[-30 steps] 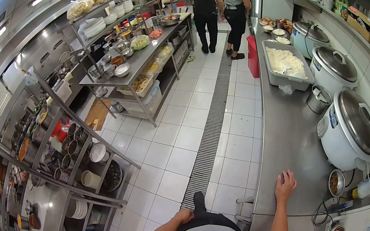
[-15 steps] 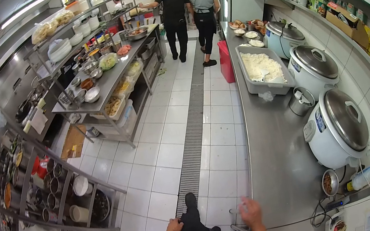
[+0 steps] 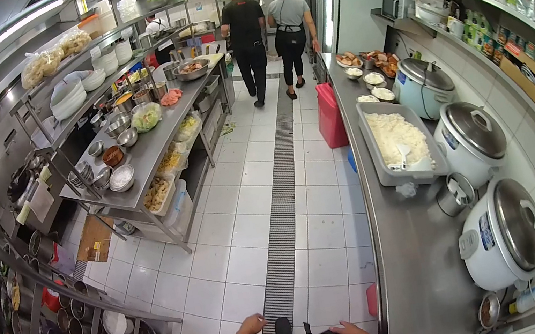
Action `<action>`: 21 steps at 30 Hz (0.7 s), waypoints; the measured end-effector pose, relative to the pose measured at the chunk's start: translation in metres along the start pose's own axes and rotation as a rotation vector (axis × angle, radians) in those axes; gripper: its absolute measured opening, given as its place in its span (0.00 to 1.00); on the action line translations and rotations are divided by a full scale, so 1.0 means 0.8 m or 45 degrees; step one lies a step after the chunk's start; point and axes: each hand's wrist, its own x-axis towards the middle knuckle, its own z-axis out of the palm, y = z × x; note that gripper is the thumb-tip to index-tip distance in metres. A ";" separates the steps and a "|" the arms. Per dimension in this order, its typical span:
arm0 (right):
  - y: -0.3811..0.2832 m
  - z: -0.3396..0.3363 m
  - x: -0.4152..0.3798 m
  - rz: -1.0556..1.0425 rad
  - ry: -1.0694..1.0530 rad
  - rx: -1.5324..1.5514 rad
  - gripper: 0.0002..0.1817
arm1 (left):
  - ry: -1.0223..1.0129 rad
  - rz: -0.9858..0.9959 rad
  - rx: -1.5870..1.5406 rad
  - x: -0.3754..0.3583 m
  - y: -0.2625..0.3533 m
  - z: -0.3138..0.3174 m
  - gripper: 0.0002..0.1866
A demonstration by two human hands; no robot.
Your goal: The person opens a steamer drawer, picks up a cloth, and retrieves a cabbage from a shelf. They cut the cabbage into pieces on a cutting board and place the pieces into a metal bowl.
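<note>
My left hand (image 3: 253, 323) hangs in front of my body over the floor drain's left side, its fingers curled in with nothing visible in them. My right hand (image 3: 346, 330) is low in front of my grey shirt, fingers loosely stretched out and holding nothing. To its right runs the steel counter (image 3: 415, 269). On that counter are a grey tub of white rice (image 3: 398, 134) with a white scoop, a metal pot (image 3: 455, 196) and several rice cookers, the nearest rice cooker (image 3: 495, 238) with its lid on.
A tiled aisle with a floor drain (image 3: 281, 225) runs ahead. Two people (image 3: 244, 36) walk farther on, backs turned. At left stand a steel prep table (image 3: 153, 140) with bowls and a rack (image 3: 104, 311) of pots. A red bin (image 3: 330, 117) stands beside the counter.
I have moved forward along the aisle. My right hand has dropped from beside the counter edge to in front of my body. The two people ahead have turned and stepped on.
</note>
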 end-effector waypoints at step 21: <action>-0.254 -0.307 0.459 -0.094 -0.296 -0.666 0.39 | 0.021 -0.412 -0.243 0.288 0.065 -0.201 0.28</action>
